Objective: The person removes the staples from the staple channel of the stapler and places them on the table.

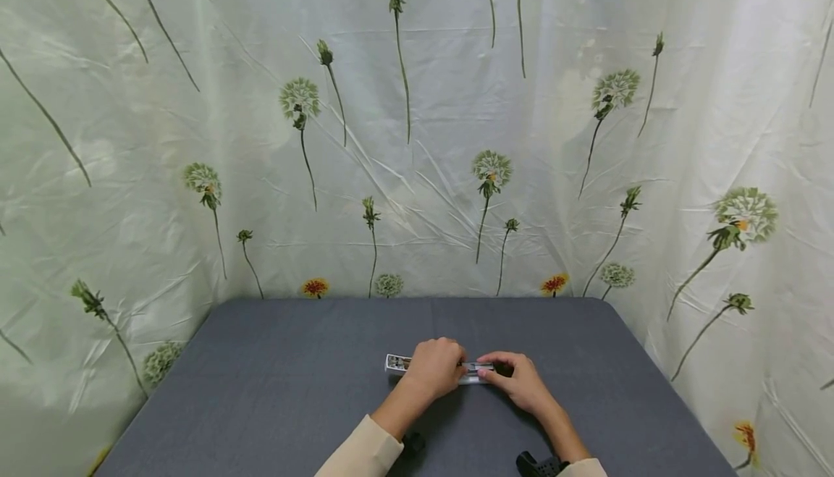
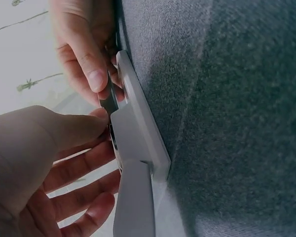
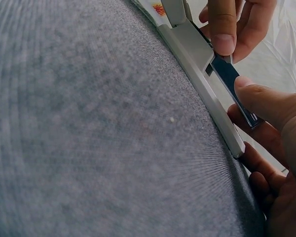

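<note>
A white stapler lies lengthwise across the grey table, its top part swung up and back toward the left. Its pale body and long base show edge-on in the wrist views. My left hand reaches over the middle and pinches near the inner end of a dark metal channel. At the stapler's right end, my right hand pinches that channel, thumb on top and index finger beneath. Other right fingers rest by the base's tip. In the head view the left hand covers the stapler's middle.
The grey cloth-covered table has rounded far corners. Behind and beside it hangs a pale curtain printed with dandelions. A black wrist device sits by the right sleeve, and another dark one near the left.
</note>
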Demonstrator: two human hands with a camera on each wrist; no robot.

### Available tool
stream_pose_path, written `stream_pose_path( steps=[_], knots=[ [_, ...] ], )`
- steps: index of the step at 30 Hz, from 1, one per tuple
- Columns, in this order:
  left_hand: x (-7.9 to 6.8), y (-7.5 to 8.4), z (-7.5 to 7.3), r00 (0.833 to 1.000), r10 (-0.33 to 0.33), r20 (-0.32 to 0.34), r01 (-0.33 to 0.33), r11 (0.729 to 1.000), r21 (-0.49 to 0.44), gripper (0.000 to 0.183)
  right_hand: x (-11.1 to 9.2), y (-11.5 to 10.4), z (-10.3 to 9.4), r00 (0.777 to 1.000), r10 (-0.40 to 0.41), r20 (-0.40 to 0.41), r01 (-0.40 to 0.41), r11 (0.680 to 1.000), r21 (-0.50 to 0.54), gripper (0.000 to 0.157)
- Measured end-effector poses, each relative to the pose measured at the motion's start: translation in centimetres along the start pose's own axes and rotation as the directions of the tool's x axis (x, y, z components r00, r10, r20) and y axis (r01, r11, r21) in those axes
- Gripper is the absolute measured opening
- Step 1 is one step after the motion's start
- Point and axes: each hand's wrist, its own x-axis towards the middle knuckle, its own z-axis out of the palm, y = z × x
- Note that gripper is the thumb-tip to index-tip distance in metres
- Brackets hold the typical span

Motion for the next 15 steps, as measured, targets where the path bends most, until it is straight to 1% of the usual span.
stream_pose_path(
  steps=[4,10,15],
  knots=[
    [-0.08,-0.22,0.37,1.0,-0.009,0.001,0.009,1.0,-0.022,0.006,-0.03,0.0,0.07,1.0,-0.006,0.004,0.006,1.0,0.004,0.024],
    [-0.45,-0.58,0.78,0.999,-0.011,-0.03,0.008,0.996,-0.091,0.004,0.01,-0.07,-0.02,1.0,-0.005,0.008,0.005,1.0,-0.003,0.024],
    [-0.73,-0.93,0.82,1.0,-0.012,-0.027,0.008,0.989,-0.148,0.004,0.04,-0.11,-0.01,1.0,-0.004,0.016,0.004,1.0,-0.006,0.024]
  ],
)
